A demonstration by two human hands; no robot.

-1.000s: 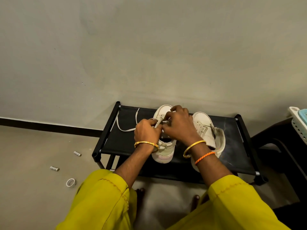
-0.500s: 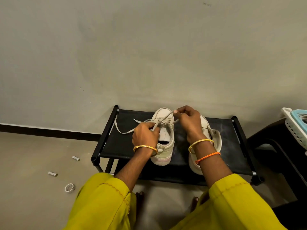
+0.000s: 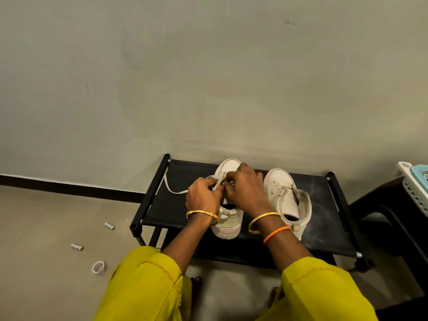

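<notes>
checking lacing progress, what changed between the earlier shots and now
The right hand, which had pulled the lace out to the right, came back left to meet the left hand over the shoe. The left hand kept its pinch on the lace. The other shoe and rack stayed put.

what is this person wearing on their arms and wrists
The left sleeve and right sleeve are loose, mustard-yellow cloth with a stitched seam near the cuff, and they leave the forearms bare. The left hand has a patterned gold bangle at its wrist. The right hand has a plain gold bangle and, behind it, an orange braided thread band.
</notes>
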